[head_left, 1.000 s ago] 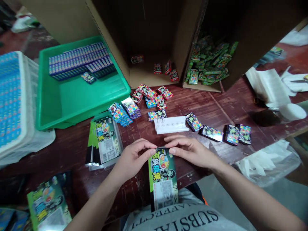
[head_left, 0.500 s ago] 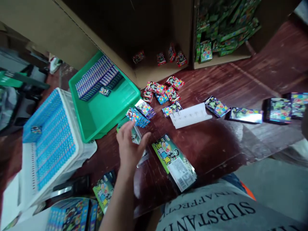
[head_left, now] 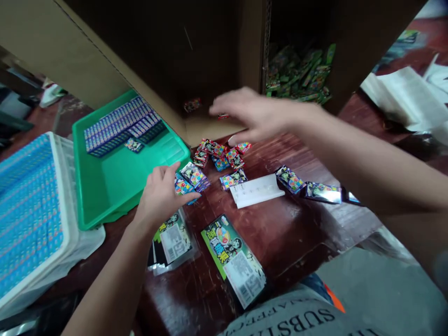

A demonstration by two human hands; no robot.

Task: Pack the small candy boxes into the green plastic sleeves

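My left hand is at a stack of small blue candy boxes, thumb and fingers spread around its near side. A stack of purple candy boxes leans beside it, with its top box face up. Slightly blurred, my right hand hovers with fingers apart over the red candy boxes at the carton's opening, and its thumb is close to one of them. A green and black printed candy bag lies flat before me, touched by neither hand. More such bags are piled under my left wrist.
A green bin holds rows of purple boxes; a white crate of blue boxes stands left of it. Behind are an open carton and a second with green boxes. A folded white paper and dark boxes lie right.
Both hands have left the top edge of the candy bag, which now lies on the table. My left hand moved left to the blue boxes; my right hand moved forward over the red ones.
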